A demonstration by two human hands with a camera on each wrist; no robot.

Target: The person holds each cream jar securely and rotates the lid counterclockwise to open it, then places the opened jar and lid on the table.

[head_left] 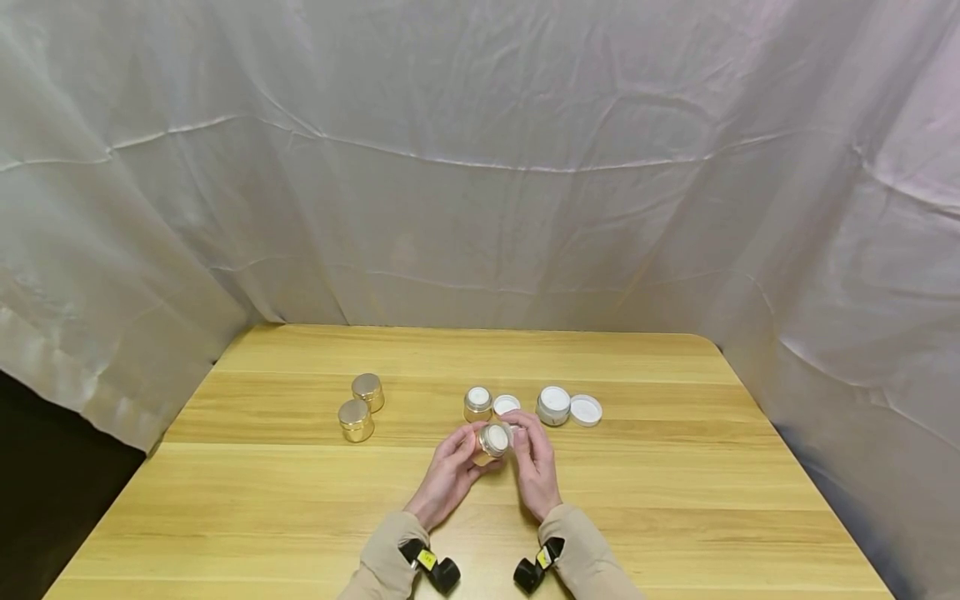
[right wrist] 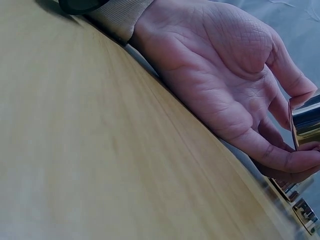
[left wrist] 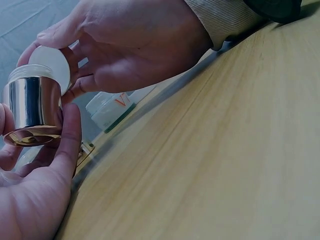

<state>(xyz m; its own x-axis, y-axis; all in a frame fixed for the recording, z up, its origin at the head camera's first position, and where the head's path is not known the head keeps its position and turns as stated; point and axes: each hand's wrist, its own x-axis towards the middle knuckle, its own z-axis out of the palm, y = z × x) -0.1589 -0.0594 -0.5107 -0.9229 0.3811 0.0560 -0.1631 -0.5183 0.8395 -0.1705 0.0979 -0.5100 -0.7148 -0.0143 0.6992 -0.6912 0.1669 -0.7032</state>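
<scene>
My left hand grips a small gold jar and tilts it above the table. Its lid is off: a white round top shows in the head view, and a clear neck in the left wrist view. Close beside the jar's mouth, my right hand holds a pale round lid between thumb and fingers. In the right wrist view, a gold curved surface shows between the right thumb and fingertips.
Just beyond the hands stand another gold jar with a white top, a white lid, a wider whitish jar and its neighbouring white lid. Two capped gold jars are at the left. Grey curtains surround the wooden table.
</scene>
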